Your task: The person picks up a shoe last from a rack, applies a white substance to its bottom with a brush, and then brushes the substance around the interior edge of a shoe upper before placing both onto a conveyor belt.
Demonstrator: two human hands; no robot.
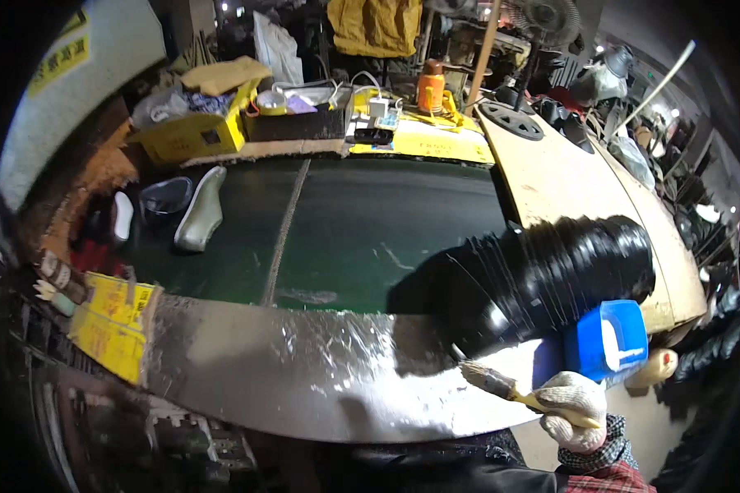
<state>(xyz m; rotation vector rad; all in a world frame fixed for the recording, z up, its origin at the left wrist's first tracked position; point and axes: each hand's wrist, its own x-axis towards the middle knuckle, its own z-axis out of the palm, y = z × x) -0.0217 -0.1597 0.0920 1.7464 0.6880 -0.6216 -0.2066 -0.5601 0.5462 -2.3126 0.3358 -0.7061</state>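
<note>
At the lower right, my right hand (574,411), in a white knit glove, is closed around the handle of a brush (489,380). The bristles point left, over the edge of the shiny metal strip (247,361). Just behind the hand stands a blue plastic tub (582,347) with something white inside. To the left of the tub, a row of glossy black curved pieces (567,267), nested closely together, leans across the belt's right end; what they are exactly I cannot make out. My left hand is not in view.
A dark green belt (386,238) runs behind the metal. On its left lie a pale shoe-shaped form (201,215), a dark cup-like piece (165,197) and a white piece (122,216). Yellow boxes (191,146) and an orange bottle (430,87) line the back. A wooden board (559,181) borders the right.
</note>
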